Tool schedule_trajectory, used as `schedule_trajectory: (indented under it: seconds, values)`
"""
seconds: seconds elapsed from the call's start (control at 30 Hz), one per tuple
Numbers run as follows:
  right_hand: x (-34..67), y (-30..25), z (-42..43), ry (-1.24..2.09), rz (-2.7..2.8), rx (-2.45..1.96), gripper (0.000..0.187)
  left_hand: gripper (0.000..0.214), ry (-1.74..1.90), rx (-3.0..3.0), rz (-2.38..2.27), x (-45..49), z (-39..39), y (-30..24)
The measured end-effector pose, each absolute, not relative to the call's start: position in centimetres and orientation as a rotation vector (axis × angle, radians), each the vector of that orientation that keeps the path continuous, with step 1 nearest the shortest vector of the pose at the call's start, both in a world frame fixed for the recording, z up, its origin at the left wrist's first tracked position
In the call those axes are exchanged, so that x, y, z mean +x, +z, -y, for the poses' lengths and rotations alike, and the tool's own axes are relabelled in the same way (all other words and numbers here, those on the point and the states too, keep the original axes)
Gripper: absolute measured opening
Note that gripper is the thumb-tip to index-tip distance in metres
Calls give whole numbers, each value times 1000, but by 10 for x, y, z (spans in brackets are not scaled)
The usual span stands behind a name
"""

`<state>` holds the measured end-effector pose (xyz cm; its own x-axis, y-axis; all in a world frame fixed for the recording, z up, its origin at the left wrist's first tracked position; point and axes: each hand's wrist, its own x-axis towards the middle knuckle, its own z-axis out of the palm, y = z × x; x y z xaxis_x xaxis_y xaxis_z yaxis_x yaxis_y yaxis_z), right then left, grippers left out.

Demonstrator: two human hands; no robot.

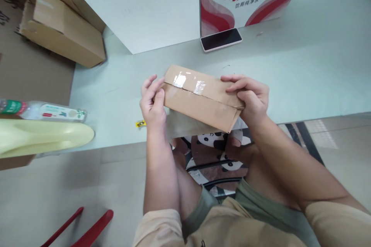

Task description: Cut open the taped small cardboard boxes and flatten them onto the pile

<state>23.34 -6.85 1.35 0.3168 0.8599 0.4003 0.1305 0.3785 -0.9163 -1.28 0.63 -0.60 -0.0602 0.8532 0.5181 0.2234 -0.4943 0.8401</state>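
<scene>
A small brown cardboard box [199, 102] is held tilted above the table's near edge, between both hands. Clear tape shines in two patches across the seam on its upper side. My left hand [153, 100] grips the box's left end, thumb against the near side. At the right end, my right hand [251, 96] has its fingers over the top and its thumb near the corner. The box's underside is hidden from me. Just left of my left wrist, a small yellow item [140, 123] lies on the table.
Beyond the box, a phone [222, 40] lies against a white carton with red print [246, 0], beside a large white box [150, 11]. Cardboard boxes [63, 31] stand far left. A plastic bottle [58, 111] and a pale yellow object [46, 137] lie on the left.
</scene>
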Motion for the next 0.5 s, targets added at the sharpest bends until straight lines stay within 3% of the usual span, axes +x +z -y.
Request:
schedule_trajectory:
  seconds: [0.2,0.37,0.5]
  values:
    - [238,11,67,672,1217,-1015,25,26,1523,1803,-1319,-13,2,10]
    - [243,4,56,659,1104,-1173,34,27,1714,1530,-1412,-25,-4,10]
    - [238,-1,55,966,1153,-1311,46,36,1811,1084,-1398,-39,-9,0]
